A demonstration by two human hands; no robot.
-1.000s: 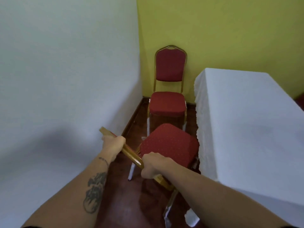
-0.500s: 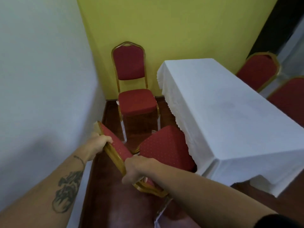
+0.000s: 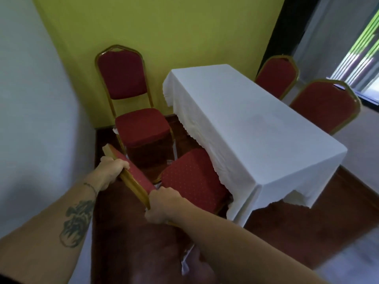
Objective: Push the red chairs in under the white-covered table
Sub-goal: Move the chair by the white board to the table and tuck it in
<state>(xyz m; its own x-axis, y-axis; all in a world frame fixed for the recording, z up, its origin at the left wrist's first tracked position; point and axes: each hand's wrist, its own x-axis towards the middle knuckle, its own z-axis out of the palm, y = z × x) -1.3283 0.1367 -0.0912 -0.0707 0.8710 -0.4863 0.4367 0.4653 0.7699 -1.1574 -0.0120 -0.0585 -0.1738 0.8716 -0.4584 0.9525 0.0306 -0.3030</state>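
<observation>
Chairs in red cloth with gold frames stand around the bench point(image 3: 256, 128), which is draped in a white cloth that hangs down its sides. The near chair point(image 3: 190, 181) is at the bench's near left corner, its seat touching the hanging cloth edge and its front tucked slightly beneath it. Its backrest point(image 3: 133, 177) leans toward the camera and is seen almost edge-on, a gold rail with a strip of red padding.

The left hand point(image 3: 111, 170) is closed around the far end of that top rail, fingers curled over the frame. The right hand point(image 3: 163, 203) is closed on the near end of the same rail, knuckles up. Both forearms reach in from the bottom of the view, and the left one bears a dark tattoo point(image 3: 77, 220).

A second chair point(image 3: 141, 128) stands upright behind the near one, in the corner where the white wall point(image 3: 37, 119) meets the yellow wall point(image 3: 164, 33). Its seat is just beside the bench's far left corner and not under it.

Two more chairs sit on the far side of the bench: one point(image 3: 276, 75) near the far end, the other point(image 3: 325, 105) closer to the window point(image 3: 361, 64). Only their backrests show above the cloth.

The floor point(image 3: 307, 232) is dark red-brown wood.
</observation>
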